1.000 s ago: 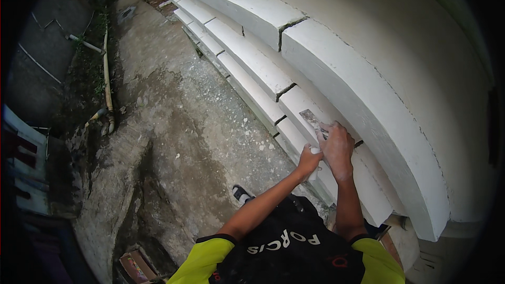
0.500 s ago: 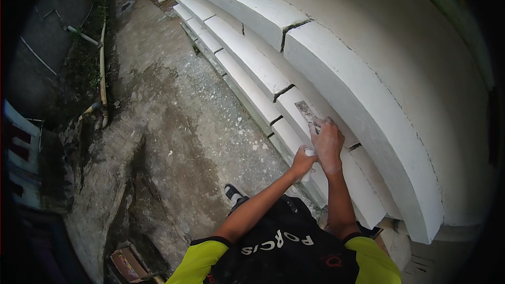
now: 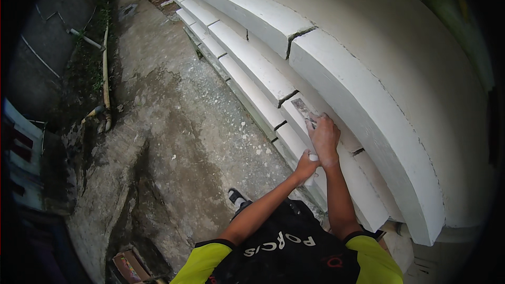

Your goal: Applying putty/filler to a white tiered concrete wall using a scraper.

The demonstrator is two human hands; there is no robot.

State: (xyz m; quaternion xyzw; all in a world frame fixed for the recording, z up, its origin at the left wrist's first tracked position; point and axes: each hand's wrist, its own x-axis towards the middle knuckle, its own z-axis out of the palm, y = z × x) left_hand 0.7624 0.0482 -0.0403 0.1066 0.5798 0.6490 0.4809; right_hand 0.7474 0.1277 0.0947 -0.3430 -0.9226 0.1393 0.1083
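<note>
My right hand (image 3: 324,139) is closed around a small flat-bladed trowel (image 3: 301,107). The metal blade, smeared with pale material, lies against the top of a white moulding (image 3: 293,118), just on the near side of a dark joint. Fingers hide most of the trowel's handle. Close beside the right wrist, my left hand (image 3: 306,167) grips a white piece (image 3: 313,157) whose ends stick out above and below the fingers. Its full shape is hidden.
White ledges in curved steps (image 3: 363,94) run along the wall (image 3: 421,73), with dark gaps between sections. To the left lies a stained concrete path (image 3: 179,121) with pale specks. Farther left are a pipe (image 3: 105,73) and a grey wall (image 3: 58,37); a cardboard box (image 3: 130,266) sits lower left.
The trowel and my right hand have slid a little farther along the ledge, toward the dark joint. My left hand keeps its hold on the white piece. The whole view has shifted slightly.
</note>
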